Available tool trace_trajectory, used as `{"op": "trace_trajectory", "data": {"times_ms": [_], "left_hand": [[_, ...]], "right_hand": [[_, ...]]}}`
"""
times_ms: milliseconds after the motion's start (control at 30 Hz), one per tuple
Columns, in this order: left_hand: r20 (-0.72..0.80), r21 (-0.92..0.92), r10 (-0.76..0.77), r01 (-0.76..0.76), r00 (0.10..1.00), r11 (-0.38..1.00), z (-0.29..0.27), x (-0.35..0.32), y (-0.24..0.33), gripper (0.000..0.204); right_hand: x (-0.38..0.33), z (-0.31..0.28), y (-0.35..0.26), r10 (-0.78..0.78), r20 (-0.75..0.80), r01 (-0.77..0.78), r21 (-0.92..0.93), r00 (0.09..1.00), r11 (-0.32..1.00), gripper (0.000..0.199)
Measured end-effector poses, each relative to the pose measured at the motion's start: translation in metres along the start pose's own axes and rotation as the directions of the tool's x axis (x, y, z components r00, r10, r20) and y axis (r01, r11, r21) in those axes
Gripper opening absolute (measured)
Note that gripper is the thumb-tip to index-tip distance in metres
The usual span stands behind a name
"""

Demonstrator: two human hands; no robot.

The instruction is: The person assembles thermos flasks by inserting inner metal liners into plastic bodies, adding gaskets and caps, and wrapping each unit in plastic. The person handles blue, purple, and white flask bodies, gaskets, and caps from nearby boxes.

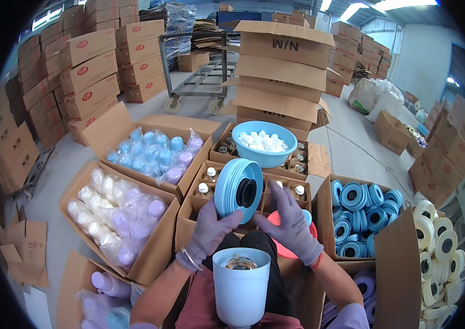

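My left hand (210, 227), in a grey glove, grips a light blue threaded ring (227, 189) with a black centre, holding it tilted up. Just right of the ring, my gloved right hand (292, 227) has its fingers apart and nothing visible in them. A pale blue flask body (241, 290) stands upright between my forearms at my lap, with a shiny liner showing inside its mouth. Partly hidden behind my right hand is a red basin (287, 252). A small light blue round piece (307, 217) shows beside that hand's fingers.
Open cartons surround me: bagged white and purple pieces (117, 219), bagged blue pieces (150, 153), blue rings (364, 214) and white-capped bottles (205, 189). A blue basin (265, 156) of white caps sits ahead. Cream rings (435, 241) lie right. A trolley (197, 82) and stacked cartons stand beyond.
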State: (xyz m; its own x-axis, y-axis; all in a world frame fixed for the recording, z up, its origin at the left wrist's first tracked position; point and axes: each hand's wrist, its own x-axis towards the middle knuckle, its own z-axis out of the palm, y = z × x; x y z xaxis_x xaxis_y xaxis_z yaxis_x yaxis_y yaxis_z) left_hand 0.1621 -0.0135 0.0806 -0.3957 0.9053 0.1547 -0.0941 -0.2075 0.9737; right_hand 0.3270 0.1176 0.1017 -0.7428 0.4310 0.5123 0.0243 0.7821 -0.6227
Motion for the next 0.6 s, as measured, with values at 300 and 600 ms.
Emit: {"op": "trace_trajectory", "data": {"times_ms": [300,600], "left_hand": [[0.398,0.569,0.609,-0.705,0.687,0.423,-0.005,0.008,-0.016,0.092],[0.522,0.262,0.081,-0.25,0.849,0.932,-0.065,-0.031,-0.058,0.071]], "right_hand": [[-0.009,0.046,0.016,0.474,0.45,-0.509,0.861,0.757,-0.006,0.047],[-0.056,0.029,0.056,0.469,0.353,-0.577,0.629,0.809,0.521,0.04]]}}
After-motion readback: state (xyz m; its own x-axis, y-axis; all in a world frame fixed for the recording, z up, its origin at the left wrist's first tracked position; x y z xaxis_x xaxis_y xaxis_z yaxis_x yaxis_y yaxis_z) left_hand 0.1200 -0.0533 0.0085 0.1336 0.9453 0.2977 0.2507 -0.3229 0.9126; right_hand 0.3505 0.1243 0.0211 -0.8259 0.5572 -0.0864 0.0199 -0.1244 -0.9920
